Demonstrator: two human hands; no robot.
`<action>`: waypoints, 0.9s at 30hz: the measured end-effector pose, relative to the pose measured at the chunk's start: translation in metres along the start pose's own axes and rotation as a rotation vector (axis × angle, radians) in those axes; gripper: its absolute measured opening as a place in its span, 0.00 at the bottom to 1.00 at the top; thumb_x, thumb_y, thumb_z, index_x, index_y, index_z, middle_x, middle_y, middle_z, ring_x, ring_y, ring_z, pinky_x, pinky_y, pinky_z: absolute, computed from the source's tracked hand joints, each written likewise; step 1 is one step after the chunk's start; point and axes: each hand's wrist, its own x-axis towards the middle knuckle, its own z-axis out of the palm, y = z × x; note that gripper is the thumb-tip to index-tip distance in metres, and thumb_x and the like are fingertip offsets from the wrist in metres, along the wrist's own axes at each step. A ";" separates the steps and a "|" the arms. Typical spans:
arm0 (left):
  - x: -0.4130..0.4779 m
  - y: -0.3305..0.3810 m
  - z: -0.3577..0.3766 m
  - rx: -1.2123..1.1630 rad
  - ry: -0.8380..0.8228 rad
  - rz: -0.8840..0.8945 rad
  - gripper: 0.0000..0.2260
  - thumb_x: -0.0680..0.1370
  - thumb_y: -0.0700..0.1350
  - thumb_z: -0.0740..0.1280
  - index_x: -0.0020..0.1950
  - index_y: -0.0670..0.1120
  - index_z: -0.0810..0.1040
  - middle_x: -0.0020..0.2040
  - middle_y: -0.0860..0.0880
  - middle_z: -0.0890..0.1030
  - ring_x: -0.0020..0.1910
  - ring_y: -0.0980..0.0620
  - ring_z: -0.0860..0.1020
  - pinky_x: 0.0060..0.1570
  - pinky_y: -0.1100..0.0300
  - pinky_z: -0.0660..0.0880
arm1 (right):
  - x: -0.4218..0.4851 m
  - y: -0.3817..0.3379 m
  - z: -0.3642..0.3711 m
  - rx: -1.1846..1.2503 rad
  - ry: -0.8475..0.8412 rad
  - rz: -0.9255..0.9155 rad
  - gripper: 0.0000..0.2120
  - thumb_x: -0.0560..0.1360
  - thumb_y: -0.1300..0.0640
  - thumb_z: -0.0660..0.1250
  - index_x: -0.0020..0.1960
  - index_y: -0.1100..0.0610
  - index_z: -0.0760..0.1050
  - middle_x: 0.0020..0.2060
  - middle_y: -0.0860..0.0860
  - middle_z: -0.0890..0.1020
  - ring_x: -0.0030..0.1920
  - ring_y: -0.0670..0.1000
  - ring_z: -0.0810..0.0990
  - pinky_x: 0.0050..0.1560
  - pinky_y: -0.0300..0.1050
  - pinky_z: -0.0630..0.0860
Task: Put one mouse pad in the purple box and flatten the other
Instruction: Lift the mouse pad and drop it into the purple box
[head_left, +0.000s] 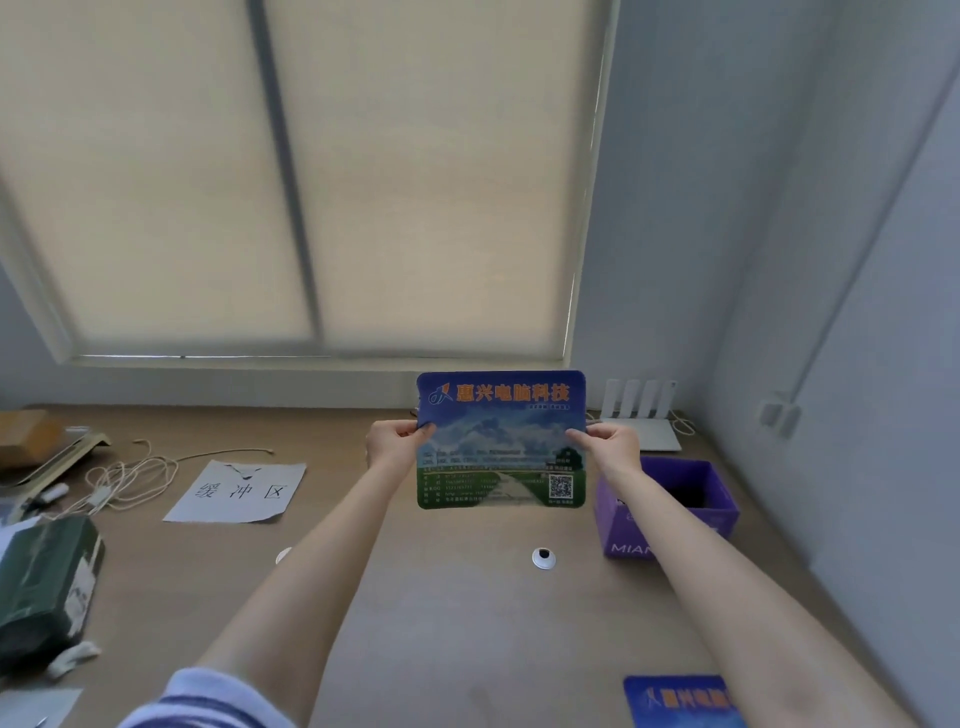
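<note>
I hold a mouse pad (501, 441) upright above the desk, its printed side with blue sky, green field and orange characters facing me. My left hand (394, 441) pinches its left edge and my right hand (609, 441) pinches its right edge. The open purple box (675, 512) stands on the desk just right of the pad, partly behind my right forearm. A second mouse pad (675, 701) of the same print lies flat at the near right edge of the desk, partly covered by my right arm.
A white sheet with characters (239, 491) and a tangled cord (130, 478) lie at the left. A dark green package (44, 587) sits near left. A white router (644, 415) stands at the back right. A desk grommet (543, 557) is mid-desk. Walls close in on the right.
</note>
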 end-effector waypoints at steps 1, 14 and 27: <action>0.000 0.002 0.001 0.002 -0.017 0.000 0.14 0.71 0.50 0.75 0.52 0.45 0.84 0.45 0.50 0.84 0.47 0.46 0.81 0.49 0.52 0.78 | -0.001 0.001 -0.003 0.004 0.015 0.011 0.16 0.71 0.55 0.75 0.55 0.62 0.80 0.50 0.54 0.83 0.50 0.52 0.80 0.45 0.43 0.75; 0.008 0.032 0.019 -0.004 -0.102 0.087 0.14 0.71 0.49 0.75 0.53 0.43 0.84 0.44 0.50 0.84 0.47 0.46 0.81 0.53 0.48 0.78 | -0.006 -0.025 -0.037 0.036 0.071 -0.012 0.16 0.72 0.56 0.74 0.55 0.63 0.80 0.49 0.54 0.83 0.46 0.49 0.78 0.36 0.36 0.69; 0.002 0.076 0.073 -0.047 -0.074 0.084 0.16 0.71 0.49 0.75 0.56 0.43 0.82 0.51 0.47 0.83 0.51 0.45 0.80 0.56 0.48 0.77 | 0.047 -0.032 -0.095 0.048 0.040 -0.107 0.16 0.70 0.54 0.75 0.52 0.64 0.82 0.48 0.55 0.84 0.47 0.52 0.80 0.38 0.40 0.72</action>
